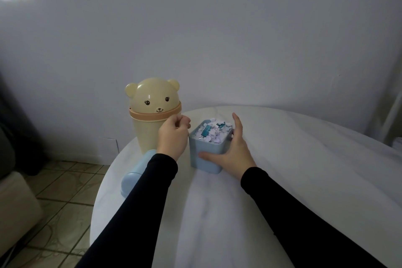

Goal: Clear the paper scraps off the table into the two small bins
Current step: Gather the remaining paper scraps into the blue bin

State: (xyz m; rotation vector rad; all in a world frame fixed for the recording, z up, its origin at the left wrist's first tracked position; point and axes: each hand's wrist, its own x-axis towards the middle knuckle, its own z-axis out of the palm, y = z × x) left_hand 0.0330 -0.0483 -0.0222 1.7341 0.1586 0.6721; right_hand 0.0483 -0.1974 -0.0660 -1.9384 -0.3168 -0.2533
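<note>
A light blue square bin (196,148) stands on the white round table (282,180), heaped to the rim with white and teal paper scraps (212,131). My right hand (235,150) holds the bin, thumb across its front face and fingers up its right side. My left hand (173,137) hovers at the bin's left rim with its fingers curled together; I see no scrap in it. Just behind it a cream bear-shaped bin (150,102) stands at the table's left edge with its domed lid on. No loose scraps show on the tabletop.
A light blue lid-like piece (134,176) lies on the table's left edge, partly under my left sleeve. Tiled floor (61,191) drops away to the left. A plain wall rises close behind the table.
</note>
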